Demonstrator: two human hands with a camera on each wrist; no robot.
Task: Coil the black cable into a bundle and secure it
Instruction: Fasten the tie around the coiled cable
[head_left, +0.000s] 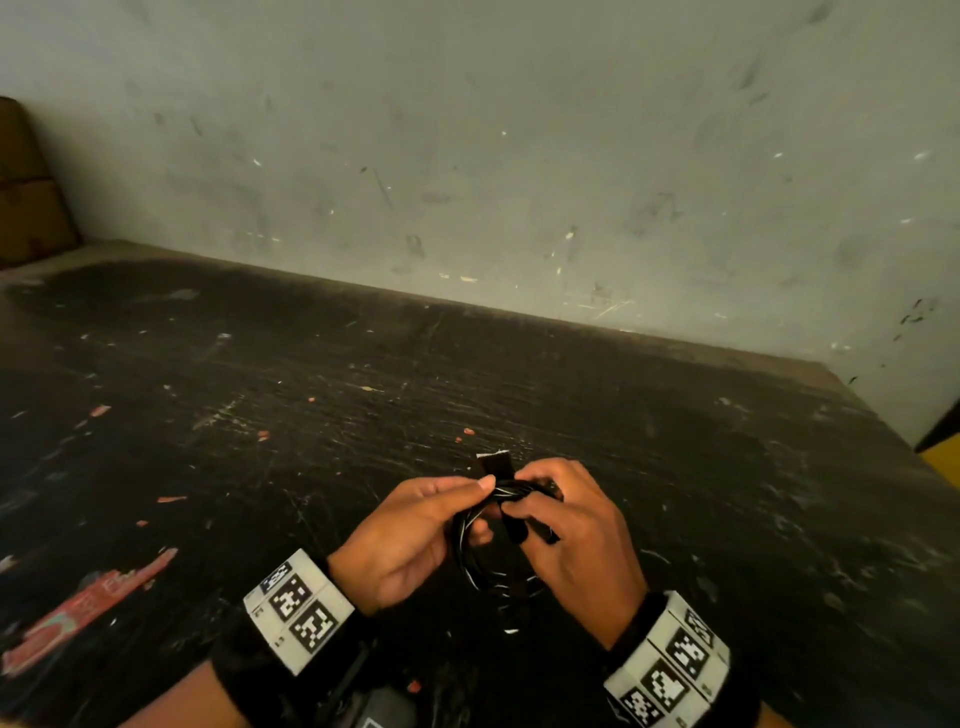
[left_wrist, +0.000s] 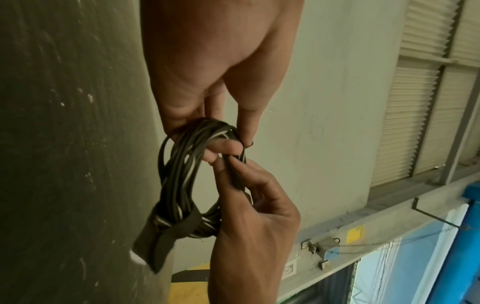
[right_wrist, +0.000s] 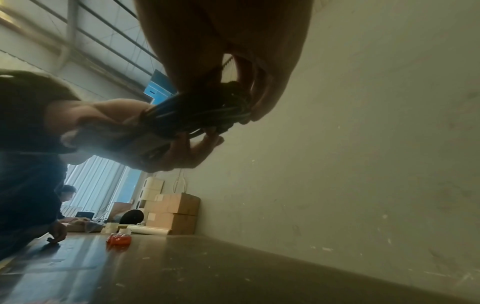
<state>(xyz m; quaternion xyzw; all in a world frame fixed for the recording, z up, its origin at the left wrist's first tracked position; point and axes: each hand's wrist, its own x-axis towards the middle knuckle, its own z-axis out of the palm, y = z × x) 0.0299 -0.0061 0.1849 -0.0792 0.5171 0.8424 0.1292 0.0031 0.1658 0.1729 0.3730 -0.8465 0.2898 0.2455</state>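
A dark, scratched table (head_left: 260, 415) is seen, set against a grey wall (head_left: 519, 156). Its top is flecked with red paint patches (head_left: 88, 608). An orange packet (right_wrist: 119, 240) and cardboard boxes (right_wrist: 174, 214) are spotted at the far end.

The head view is taken from high up, looking down and forward at the dark table (head_left: 260, 389), with the wall (head_left: 519, 130) behind it. The left wrist view is taken very near the cable bundle (left_wrist: 182, 181), looking along the hand. The right wrist view is taken low over the table (right_wrist: 233, 273), looking sideways. The cable bundle is seen in all three views.
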